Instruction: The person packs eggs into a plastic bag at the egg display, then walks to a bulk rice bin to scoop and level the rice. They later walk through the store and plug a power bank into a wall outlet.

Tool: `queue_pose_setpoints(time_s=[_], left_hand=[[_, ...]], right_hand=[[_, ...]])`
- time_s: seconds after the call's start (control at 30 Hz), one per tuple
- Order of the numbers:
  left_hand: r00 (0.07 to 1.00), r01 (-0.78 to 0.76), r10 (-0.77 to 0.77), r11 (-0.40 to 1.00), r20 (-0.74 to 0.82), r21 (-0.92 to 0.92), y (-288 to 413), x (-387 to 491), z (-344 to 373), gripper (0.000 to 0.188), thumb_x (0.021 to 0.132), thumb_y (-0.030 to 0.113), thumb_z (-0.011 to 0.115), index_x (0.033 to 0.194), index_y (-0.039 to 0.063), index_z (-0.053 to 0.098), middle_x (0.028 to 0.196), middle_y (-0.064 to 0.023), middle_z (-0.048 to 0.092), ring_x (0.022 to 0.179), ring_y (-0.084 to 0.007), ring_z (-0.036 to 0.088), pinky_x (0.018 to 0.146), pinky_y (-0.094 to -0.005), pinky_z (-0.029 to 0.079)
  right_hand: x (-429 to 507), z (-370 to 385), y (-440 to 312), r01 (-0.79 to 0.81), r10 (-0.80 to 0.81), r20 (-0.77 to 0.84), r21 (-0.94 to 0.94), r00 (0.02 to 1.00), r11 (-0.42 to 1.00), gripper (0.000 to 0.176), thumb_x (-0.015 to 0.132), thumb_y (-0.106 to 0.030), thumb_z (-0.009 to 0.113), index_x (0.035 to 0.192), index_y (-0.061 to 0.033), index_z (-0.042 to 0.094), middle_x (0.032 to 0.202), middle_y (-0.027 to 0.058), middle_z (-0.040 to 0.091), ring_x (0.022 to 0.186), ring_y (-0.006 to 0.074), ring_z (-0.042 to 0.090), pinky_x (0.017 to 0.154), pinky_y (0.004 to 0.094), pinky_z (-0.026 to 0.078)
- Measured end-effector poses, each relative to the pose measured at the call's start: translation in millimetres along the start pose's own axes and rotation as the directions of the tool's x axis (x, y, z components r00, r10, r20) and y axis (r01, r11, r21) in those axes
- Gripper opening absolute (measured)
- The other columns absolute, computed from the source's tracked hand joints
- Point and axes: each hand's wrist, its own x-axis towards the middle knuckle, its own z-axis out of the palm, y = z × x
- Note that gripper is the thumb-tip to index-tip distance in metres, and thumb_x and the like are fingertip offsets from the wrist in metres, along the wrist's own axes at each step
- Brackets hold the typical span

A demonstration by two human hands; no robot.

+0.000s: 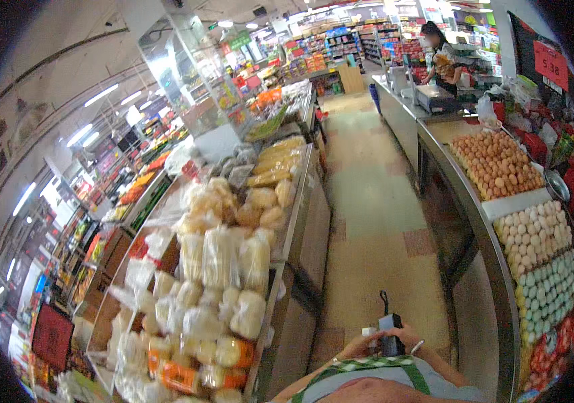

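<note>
Close in front of my chest, both hands meet around a dark box-shaped device (391, 338) with a black wrist-strap loop (384, 300) standing up from it. My right hand (407, 336), with a bracelet at the wrist, grips its right side. From the other side, the fingers of my left hand (361, 346) reach its left edge. A small white object (369, 331) pokes up by the left fingers; whether it is held or attached to the device I cannot tell. My green checked apron strap (418, 375) shows below.
On the left, a sloped display counter (287, 237) carries bagged pale foods (221, 257). Along the right counter (488, 242) lie brown eggs (493, 163), white eggs (533, 229) and pale green eggs (551, 294). A tiled aisle (375, 201) runs between. Another person (440, 58) stands behind a weighing scale (434, 98).
</note>
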Motion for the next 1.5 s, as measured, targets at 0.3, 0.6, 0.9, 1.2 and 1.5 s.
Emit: queue_pose_setpoints(time_s=[0.3, 0.6, 0.9, 1.2, 1.5], left_hand=[[0.999, 0.045, -0.044, 0.994, -0.010, 0.099, 187, 120, 41, 0.021, 0.079, 0.026, 0.063, 0.091, 0.010, 0.058, 0.078, -0.0010, 0.060, 0.065, -0.0121, 0.055, 0.055, -0.0251, 0.043], [0.975, -0.151, 0.106, 0.962, -0.197, -0.227, 373, 264, -11, 0.026, 0.079, 0.027, 0.063, 0.096, 0.010, 0.056, 0.090, -0.0057, 0.060, 0.082, -0.0178, 0.059, 0.070, -0.0321, 0.049], [0.932, -0.363, 0.347, 0.892, -0.107, -0.268, 547, 345, -29, 0.040, 0.077, 0.027, 0.064, 0.112, 0.015, 0.049, 0.106, -0.0062, 0.053, 0.096, -0.0187, 0.053, 0.082, -0.0359, 0.046], [0.957, -0.286, 0.279, 0.873, -0.076, -0.394, 718, 480, -45, 0.030, 0.076, 0.041, 0.063, 0.083, 0.012, 0.059, 0.069, -0.0031, 0.061, 0.054, -0.0142, 0.057, 0.049, -0.0266, 0.047], [0.943, -0.326, 0.280, 0.887, -0.180, -0.326, 892, 517, -14, 0.028, 0.080, 0.036, 0.060, 0.090, 0.009, 0.060, 0.080, -0.0020, 0.064, 0.064, -0.0138, 0.060, 0.057, -0.0271, 0.051]], right_hand=[[145, -45, -132, 0.044, -0.073, -0.097, -0.273, 0.993, 0.961, 0.035, 0.065, -0.024, 0.069, 0.092, -0.0045, 0.060, 0.083, 0.0071, 0.062, 0.073, 0.0193, 0.058, 0.067, 0.0333, 0.046], [372, -52, -303, 0.185, -0.082, 0.278, -0.365, 0.957, 0.912, 0.040, 0.070, -0.028, 0.066, 0.098, -0.0012, 0.056, 0.084, 0.0071, 0.060, 0.070, 0.0170, 0.057, 0.064, 0.0290, 0.046], [558, -41, -439, 0.176, -0.024, 0.330, -0.439, 0.944, 0.881, 0.043, 0.071, -0.029, 0.067, 0.099, -0.0004, 0.053, 0.085, 0.0083, 0.059, 0.073, 0.0177, 0.056, 0.065, 0.0303, 0.047], [826, -112, -460, 0.130, 0.000, 0.286, -0.435, 0.958, 0.891, 0.051, 0.075, -0.033, 0.062, 0.110, 0.0002, 0.046, 0.093, 0.0115, 0.057, 0.082, 0.0198, 0.056, 0.069, 0.0308, 0.045], [889, -53, -652, 0.125, 0.036, 0.410, -0.360, 0.911, 0.925, 0.054, 0.079, -0.033, 0.059, 0.119, -0.0016, 0.041, 0.108, 0.0118, 0.051, 0.097, 0.0220, 0.049, 0.081, 0.0327, 0.040]])
